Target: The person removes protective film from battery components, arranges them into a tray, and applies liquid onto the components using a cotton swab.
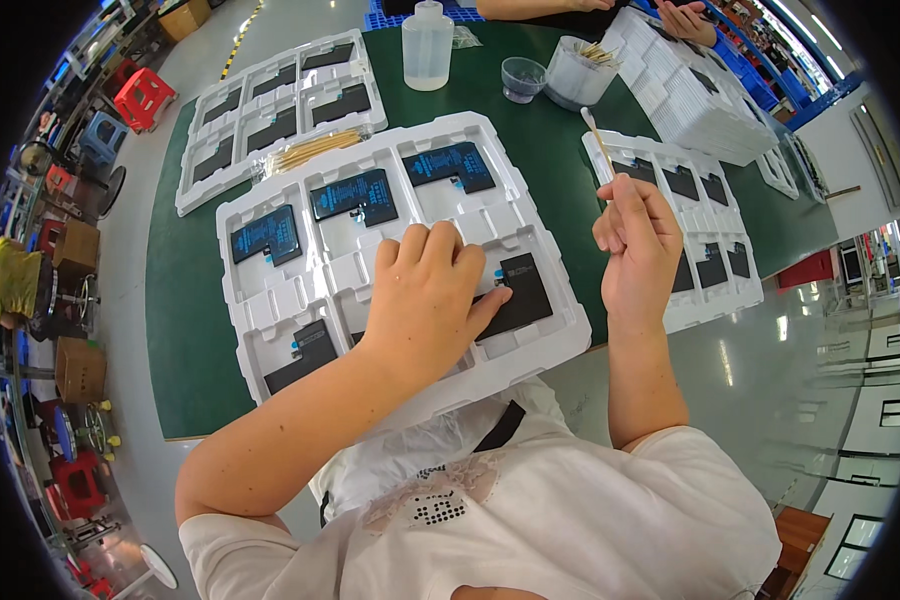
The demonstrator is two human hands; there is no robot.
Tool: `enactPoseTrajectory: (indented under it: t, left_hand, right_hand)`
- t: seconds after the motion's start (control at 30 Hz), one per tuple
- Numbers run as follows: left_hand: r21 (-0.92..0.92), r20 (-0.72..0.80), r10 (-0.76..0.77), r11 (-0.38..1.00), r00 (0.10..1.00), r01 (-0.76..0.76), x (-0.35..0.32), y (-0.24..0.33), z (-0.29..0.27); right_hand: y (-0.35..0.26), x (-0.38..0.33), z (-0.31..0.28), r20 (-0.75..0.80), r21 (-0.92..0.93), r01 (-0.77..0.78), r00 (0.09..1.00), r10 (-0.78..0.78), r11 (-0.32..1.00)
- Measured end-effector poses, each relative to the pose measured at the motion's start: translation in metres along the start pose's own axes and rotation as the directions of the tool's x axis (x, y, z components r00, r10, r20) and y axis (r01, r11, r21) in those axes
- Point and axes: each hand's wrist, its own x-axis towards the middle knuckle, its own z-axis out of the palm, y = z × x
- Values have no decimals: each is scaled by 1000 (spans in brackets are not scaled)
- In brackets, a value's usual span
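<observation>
A white plastic tray (232, 300) lies before me with flat black batteries in its compartments. Three in the far row show blue printing, among them the middle battery (354, 198). My left hand (420, 300) reaches over the tray's middle, fingers bent down and thumb apart. Its thumb touches the edge of a plain black battery (523, 295) in the near right compartment. Another plain battery (305, 355) lies near left; the one between is mostly hidden by my hand and forearm. Raised right of the tray, my right hand (638, 245) pinches a cotton swab (598, 138), white tip up.
More battery trays stand at the far left (192, 165) and right (675, 318). Loose swabs (315, 150) lie by the left one. Behind are a clear bottle (426, 50), a small cup (522, 80), a swab container (575, 85) and stacked white trays (685, 100). Another person's hands show beyond.
</observation>
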Motion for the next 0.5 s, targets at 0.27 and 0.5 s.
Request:
enactPoseTrajectory:
  t: [0.27,0.5]
  left_hand:
    - [-2,-55,15,1000,998,-15,61,-54,-13]
    - [68,106,-32,997,994,25,78,-84,2]
  right_hand:
    - [0,7,-9,-45,-2,8,999,-8,1000]
    - [2,13,-11,20,-17,-54,998,54,998]
